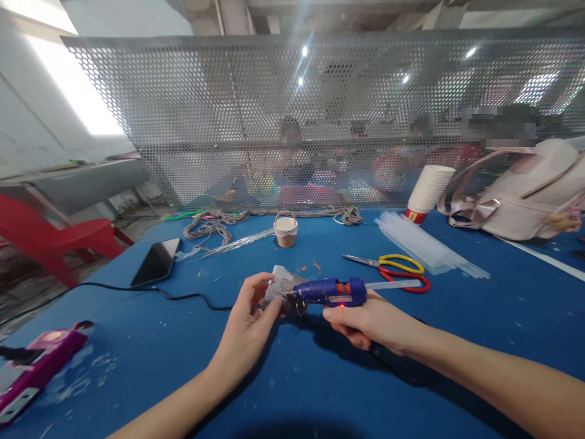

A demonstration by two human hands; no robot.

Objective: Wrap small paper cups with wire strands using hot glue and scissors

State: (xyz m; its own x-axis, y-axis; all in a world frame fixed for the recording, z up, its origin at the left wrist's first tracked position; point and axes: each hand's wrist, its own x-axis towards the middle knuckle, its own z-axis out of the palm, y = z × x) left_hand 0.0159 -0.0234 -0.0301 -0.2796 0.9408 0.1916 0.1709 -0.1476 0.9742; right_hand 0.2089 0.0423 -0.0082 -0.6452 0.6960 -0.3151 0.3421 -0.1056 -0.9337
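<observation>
My left hand is closed around a small greyish piece with print-like marks, pinched between thumb and fingers. What exactly it is I cannot make out. In my right hand is a blue hot glue gun, its small red light lit. A clear glue stick pokes out of its back end. The gun's nozzle points left and meets or nearly meets the greyish piece. Beyond my hands stands a little basket-like cup with a handle. To the right lie scissors with yellow and red handles.
Translucent glue sticks, a stack of paper cups and a pale backpack are at the right. Grey cord runs along the perforated metal screen. A phone, black cable and purple power strip lie left.
</observation>
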